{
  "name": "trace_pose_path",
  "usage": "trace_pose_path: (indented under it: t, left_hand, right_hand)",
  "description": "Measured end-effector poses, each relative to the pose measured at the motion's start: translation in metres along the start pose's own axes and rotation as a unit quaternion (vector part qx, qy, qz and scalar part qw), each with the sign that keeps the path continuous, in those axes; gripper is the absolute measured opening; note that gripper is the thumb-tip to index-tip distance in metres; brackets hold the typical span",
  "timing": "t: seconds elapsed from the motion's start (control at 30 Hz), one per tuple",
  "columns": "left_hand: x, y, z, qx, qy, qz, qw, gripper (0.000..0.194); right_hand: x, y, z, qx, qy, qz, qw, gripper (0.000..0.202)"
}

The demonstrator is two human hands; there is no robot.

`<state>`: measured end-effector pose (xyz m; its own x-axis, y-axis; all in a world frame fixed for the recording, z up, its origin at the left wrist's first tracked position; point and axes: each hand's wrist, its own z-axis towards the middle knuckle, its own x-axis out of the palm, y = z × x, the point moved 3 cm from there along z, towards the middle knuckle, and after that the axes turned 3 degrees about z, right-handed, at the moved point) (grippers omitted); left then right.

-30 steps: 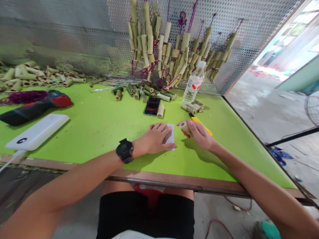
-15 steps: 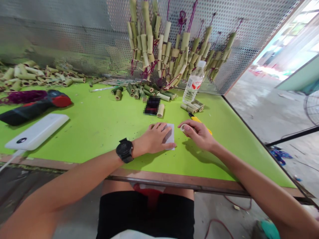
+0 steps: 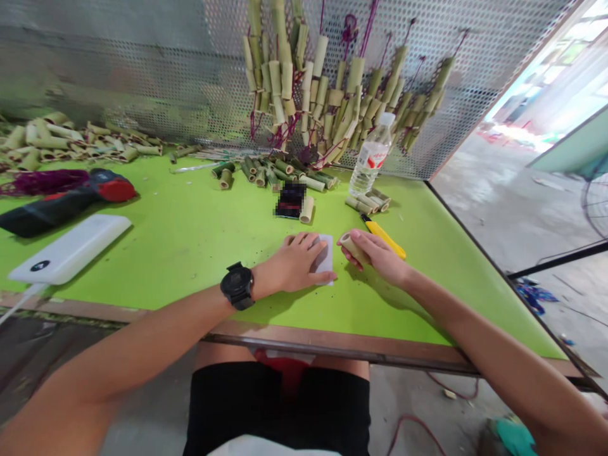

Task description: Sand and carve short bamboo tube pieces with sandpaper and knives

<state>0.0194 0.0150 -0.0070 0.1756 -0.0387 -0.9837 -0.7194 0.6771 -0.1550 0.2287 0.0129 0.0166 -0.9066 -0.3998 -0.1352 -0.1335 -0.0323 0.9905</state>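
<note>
My left hand (image 3: 303,261) lies with its fingers spread over a small whitish sheet (image 3: 327,246) on the green tabletop (image 3: 180,253), pressing it flat. To the right of the sheet, my right hand (image 3: 375,253) is closed around a short bamboo tube (image 3: 354,247), whose hollow end points up and left. A yellow cutter (image 3: 387,239) lies just beyond my right hand. Behind the sheet, another short tube (image 3: 307,209) rests against a dark, partly blurred phone-like object (image 3: 291,201).
A water bottle (image 3: 371,155) stands behind cut bamboo pieces (image 3: 368,202). More bamboo lies at the back and hangs on the mesh wall (image 3: 190,82). At left are a power bank (image 3: 71,250), a red and black tool (image 3: 71,199) and purple cord (image 3: 42,183).
My right hand has turned the bamboo tube, so more of its side shows, and more of the yellow cutter is uncovered. My left hand has stayed on the sheet.
</note>
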Motion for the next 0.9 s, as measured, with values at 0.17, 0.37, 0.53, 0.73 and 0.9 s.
trace_pose_path:
  t: [0.17, 0.37, 0.53, 0.73, 0.9]
  left_hand:
    - [-0.003, -0.003, 0.000, 0.001, -0.016, -0.010, 1.000, 0.073]
    - [-0.016, -0.008, 0.008, 0.038, -0.120, -0.078, 0.989, 0.050]
    - [-0.025, -0.007, 0.010, 0.098, -0.216, -0.140, 0.961, 0.032]
    - [-0.020, -0.009, 0.010, 0.136, -0.232, -0.182, 0.946, 0.027]
    - [-0.012, -0.009, 0.013, 0.142, -0.233, -0.198, 0.941, 0.025]
  right_hand:
    - [0.003, -0.003, 0.002, 0.006, 0.016, -0.037, 0.999, 0.070]
    - [0.001, -0.015, 0.002, 0.036, -0.004, 0.015, 0.999, 0.054]
    - [0.002, -0.017, 0.002, 0.061, -0.006, 0.068, 0.996, 0.044]
    - [0.008, -0.011, 0.001, 0.076, -0.003, 0.099, 0.992, 0.039]
    - [0.013, -0.008, -0.004, 0.071, 0.014, 0.081, 0.994, 0.041]
